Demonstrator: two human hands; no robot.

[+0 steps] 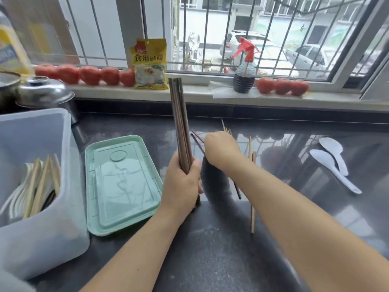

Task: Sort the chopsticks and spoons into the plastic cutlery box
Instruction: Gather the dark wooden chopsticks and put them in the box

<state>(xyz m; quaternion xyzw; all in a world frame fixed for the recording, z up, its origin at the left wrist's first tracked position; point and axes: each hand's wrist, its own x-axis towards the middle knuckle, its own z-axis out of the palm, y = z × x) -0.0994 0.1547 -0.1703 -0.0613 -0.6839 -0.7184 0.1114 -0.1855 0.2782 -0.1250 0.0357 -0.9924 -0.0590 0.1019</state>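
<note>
My left hand grips a bundle of dark brown chopsticks that stands upright on the dark counter. Just to its right, my right hand is curled over a loose dark chopstick lying on the counter, and its fingers seem to pinch it. Pale wooden chopsticks lie under and beside my right forearm. Two white plastic spoons lie at the far right. The translucent plastic cutlery box stands at the left and holds pale chopsticks and white spoons.
A pale green lid lies flat between the box and my left hand. A metal pot with lid stands behind the box. The windowsill holds tomatoes, a yellow packet and a red-capped spray bottle.
</note>
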